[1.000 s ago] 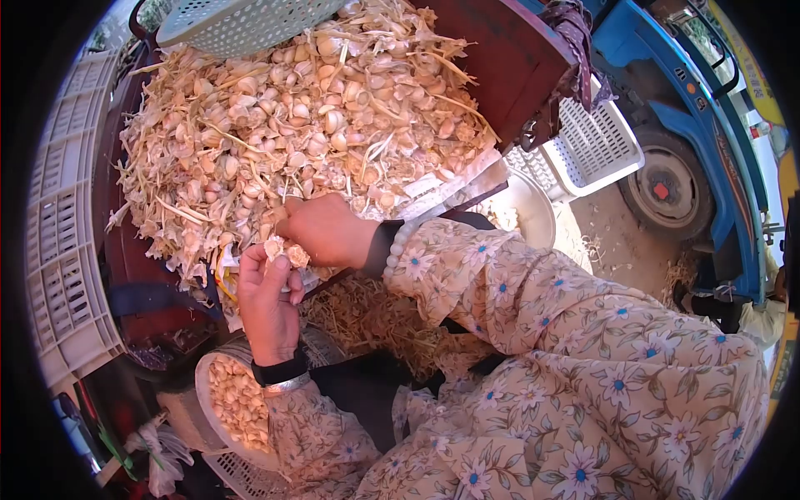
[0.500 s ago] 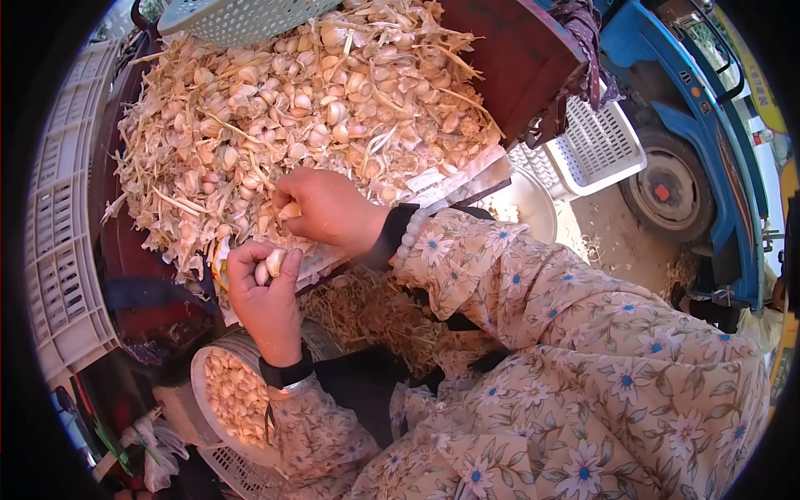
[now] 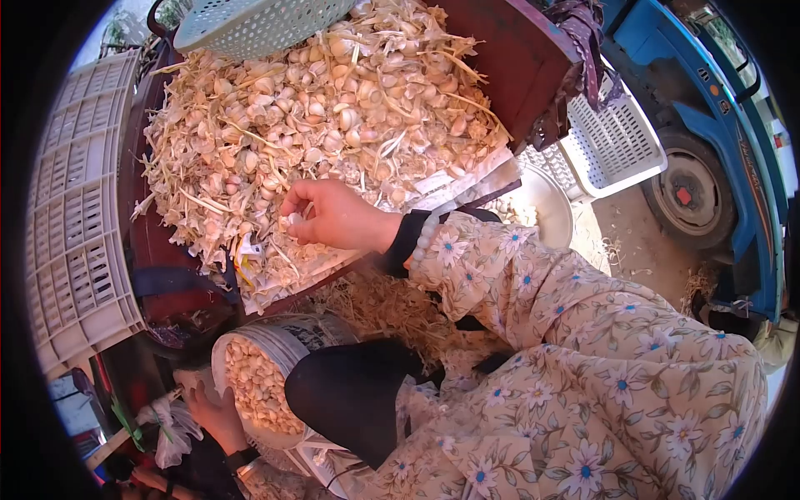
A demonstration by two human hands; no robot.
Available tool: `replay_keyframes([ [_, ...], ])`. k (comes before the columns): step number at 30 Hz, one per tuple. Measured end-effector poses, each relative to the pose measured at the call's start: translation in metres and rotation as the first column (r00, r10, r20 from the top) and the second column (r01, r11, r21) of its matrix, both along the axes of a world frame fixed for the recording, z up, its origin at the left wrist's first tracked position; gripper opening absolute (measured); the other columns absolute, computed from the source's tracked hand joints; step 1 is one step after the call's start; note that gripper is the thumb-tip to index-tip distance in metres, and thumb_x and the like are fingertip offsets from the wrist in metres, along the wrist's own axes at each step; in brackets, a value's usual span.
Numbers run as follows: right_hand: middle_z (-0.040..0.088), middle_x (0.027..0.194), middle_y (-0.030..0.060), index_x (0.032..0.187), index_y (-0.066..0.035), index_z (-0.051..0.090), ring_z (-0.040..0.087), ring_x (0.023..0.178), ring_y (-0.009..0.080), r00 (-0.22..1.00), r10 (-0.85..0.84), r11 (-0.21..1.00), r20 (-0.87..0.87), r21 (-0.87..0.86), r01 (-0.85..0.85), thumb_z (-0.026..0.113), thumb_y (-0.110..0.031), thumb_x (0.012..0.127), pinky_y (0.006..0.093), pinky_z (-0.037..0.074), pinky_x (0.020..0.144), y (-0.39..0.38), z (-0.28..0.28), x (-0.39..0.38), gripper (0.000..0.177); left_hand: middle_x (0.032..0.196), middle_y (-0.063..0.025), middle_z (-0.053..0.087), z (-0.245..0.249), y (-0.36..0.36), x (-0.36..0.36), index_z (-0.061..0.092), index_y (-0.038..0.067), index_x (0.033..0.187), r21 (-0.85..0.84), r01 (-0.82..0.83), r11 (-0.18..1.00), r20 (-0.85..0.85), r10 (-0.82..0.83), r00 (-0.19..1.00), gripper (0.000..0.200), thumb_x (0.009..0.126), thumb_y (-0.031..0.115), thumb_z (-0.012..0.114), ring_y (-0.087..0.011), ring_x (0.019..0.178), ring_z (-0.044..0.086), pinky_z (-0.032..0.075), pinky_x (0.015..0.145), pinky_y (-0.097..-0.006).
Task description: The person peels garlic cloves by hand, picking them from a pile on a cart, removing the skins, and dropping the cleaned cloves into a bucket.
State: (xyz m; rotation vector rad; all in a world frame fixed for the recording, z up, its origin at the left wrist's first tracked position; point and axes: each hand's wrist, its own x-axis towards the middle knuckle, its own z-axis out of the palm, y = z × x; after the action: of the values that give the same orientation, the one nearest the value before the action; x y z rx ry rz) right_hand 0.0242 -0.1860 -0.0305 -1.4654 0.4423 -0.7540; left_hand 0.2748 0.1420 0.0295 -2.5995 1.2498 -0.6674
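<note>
My right hand [image 3: 342, 218] is closed at the front edge of a large heap of garlic cloves [image 3: 321, 108] mixed with dry skins and stalks. A pale garlic clove [image 3: 294, 219] shows between its thumb and fingertips. Down at the lower left, my left hand [image 3: 215, 417] is open, its fingers apart, beside the rim of a white bucket [image 3: 321, 329]. Many peeled-looking garlic cloves [image 3: 260, 387] fill that bucket. I see nothing held in the left hand, though its palm is partly hidden.
A pale green perforated basket [image 3: 258, 29] rests at the heap's back edge. Stacked white crates [image 3: 83, 217] stand at left. On the right are a metal basin [image 3: 546, 208], a white basket [image 3: 617, 137] and a blue vehicle [image 3: 708, 108]. Dry stalks [image 3: 387, 312] lie below the dark red tray [image 3: 508, 58].
My left hand, earlier holding cloves by the heap, has moved down to the bucket's side, with its fingers now apart. My right hand stays at the heap's edge. The view has shifted slightly.
</note>
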Motion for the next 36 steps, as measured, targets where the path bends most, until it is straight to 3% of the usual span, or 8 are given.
replay_keyframes([
  [2, 0.056, 0.083, 0.0048, 0.094, -0.001, 0.053, 0.061, 0.068, 0.0129, 0.987, 0.141, 0.962, 0.082, 0.222, -0.156, 0.062, -0.004, 0.08, 0.0231, 0.051, 0.06, 0.001, 0.009, -0.004, 0.017, 0.107, -0.0135, 0.055, 0.006, -0.041, -0.04, 0.05, -0.001, 0.117, -0.298, 0.139, 0.944, -0.299, -0.23, 0.926, 0.04, 0.08, 0.01, 0.062, -0.0212, 0.093, 0.054, 0.044, 0.084, -0.0324],
  [3, 0.056, 0.083, 0.0044, 0.095, -0.001, 0.053, 0.062, 0.067, 0.0122, 0.969, 0.21, 0.915, 0.127, 0.324, -0.24, 0.06, -0.004, 0.082, 0.022, 0.052, 0.059, 0.003, 0.013, -0.006, 0.016, 0.109, -0.0131, 0.055, 0.011, -0.071, -0.077, 0.049, -0.001, 0.118, -0.53, -0.235, 0.815, -0.769, -0.346, 0.537, 0.037, 0.084, 0.011, 0.058, -0.0199, 0.092, 0.055, 0.046, 0.081, -0.0316],
  [5, 0.057, 0.083, 0.0043, 0.099, -0.001, 0.053, 0.062, 0.069, 0.0121, 0.948, 0.283, 0.882, 0.146, 0.349, -0.317, 0.06, -0.005, 0.083, 0.0219, 0.052, 0.059, 0.004, 0.017, -0.009, 0.018, 0.105, -0.0098, 0.056, 0.015, -0.127, -0.131, 0.048, -0.001, 0.119, -0.562, -0.408, 0.719, -0.812, -0.575, 0.106, 0.034, 0.088, 0.011, 0.055, -0.0131, 0.085, 0.057, 0.047, 0.071, -0.024],
  [8, 0.058, 0.083, 0.0044, 0.099, -0.001, 0.055, 0.061, 0.067, 0.0112, 0.925, 0.349, 0.868, 0.148, 0.321, -0.379, 0.063, -0.007, 0.082, 0.0218, 0.051, 0.059, 0.004, 0.019, -0.016, 0.02, 0.098, -0.0086, 0.059, -0.001, -0.183, -0.158, 0.047, 0.0, 0.119, -0.545, -0.416, 0.728, -0.744, -0.649, -0.16, 0.035, 0.089, 0.014, 0.055, -0.0106, 0.076, 0.058, 0.048, 0.063, -0.0209],
  [16, 0.063, 0.076, 0.0045, 0.097, 0.0, 0.06, 0.061, 0.065, 0.0103, 0.895, 0.444, 0.839, 0.05, 0.328, -0.434, 0.065, -0.01, 0.081, 0.0227, 0.052, 0.061, -0.008, 0.012, -0.021, 0.02, 0.073, -0.0035, 0.058, -0.022, -0.206, -0.151, 0.051, 0.006, 0.086, -0.404, -0.533, 0.743, -0.672, -0.636, -0.378, 0.013, 0.088, 0.018, 0.057, -0.0079, 0.054, 0.052, 0.037, 0.046, -0.0168],
  [19, 0.063, 0.077, 0.0048, 0.098, 0.001, 0.06, 0.062, 0.066, 0.0107, 0.884, 0.461, 0.816, 0.079, 0.353, -0.457, 0.064, -0.009, 0.082, 0.0231, 0.052, 0.061, -0.004, 0.019, -0.021, 0.019, 0.073, -0.0032, 0.058, -0.016, -0.201, -0.151, 0.052, 0.005, 0.09, -0.372, -0.562, 0.739, -0.598, -0.654, -0.464, 0.014, 0.088, 0.019, 0.056, -0.0076, 0.053, 0.05, 0.036, 0.045, -0.0171],
  [28, 0.062, 0.082, 0.0038, 0.095, -0.001, 0.058, 0.062, 0.067, 0.0095, 0.898, 0.428, 0.84, 0.106, 0.32, -0.438, 0.062, -0.007, 0.083, 0.0226, 0.052, 0.061, -0.003, 0.017, -0.018, 0.015, 0.072, -0.0022, 0.057, -0.018, -0.204, -0.162, 0.056, 0.004, 0.097, -0.451, -0.598, 0.662, -0.667, -0.696, -0.267, 0.015, 0.089, 0.017, 0.055, -0.0066, 0.052, 0.049, 0.036, 0.044, -0.0162],
  [36, 0.06, 0.08, 0.0019, 0.096, -0.001, 0.057, 0.057, 0.062, 0.0074, 0.892, 0.387, 0.761, 0.232, 0.466, -0.451, 0.06, -0.005, 0.083, 0.0209, 0.048, 0.057, 0.002, 0.017, -0.018, 0.014, 0.069, -0.0024, 0.055, -0.016, -0.198, -0.164, 0.053, 0.006, 0.091, -0.464, -0.6, 0.651, -0.609, -0.727, -0.317, 0.013, 0.089, 0.018, 0.056, -0.0058, 0.051, 0.047, 0.034, 0.041, -0.0161],
])
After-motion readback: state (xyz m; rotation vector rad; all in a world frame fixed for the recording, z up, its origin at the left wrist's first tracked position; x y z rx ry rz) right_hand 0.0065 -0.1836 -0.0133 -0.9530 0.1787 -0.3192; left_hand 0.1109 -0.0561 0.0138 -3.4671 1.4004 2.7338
